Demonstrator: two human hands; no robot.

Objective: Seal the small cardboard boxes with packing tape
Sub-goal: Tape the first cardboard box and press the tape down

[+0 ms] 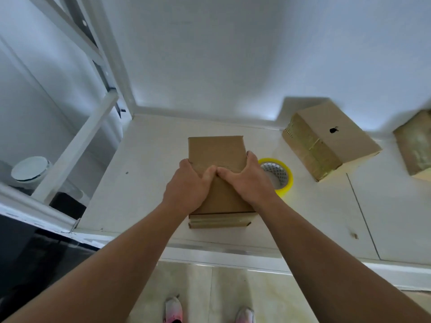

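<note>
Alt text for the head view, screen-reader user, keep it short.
A left hand and right hand grip a small cardboard box by its sides on a white table, thumbs meeting on top. A yellow tape roll lies flat right of it, partly behind the right hand; a taped box and another box, cut off by the frame, sit farther right.

text: none legible | sign: black apple-shaped mark [334,130] on top of taped cardboard box [349,145], right side

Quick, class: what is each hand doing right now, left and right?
Left hand: grips the small brown cardboard box at its left edge.
Right hand: grips the same box at its right edge.
</note>
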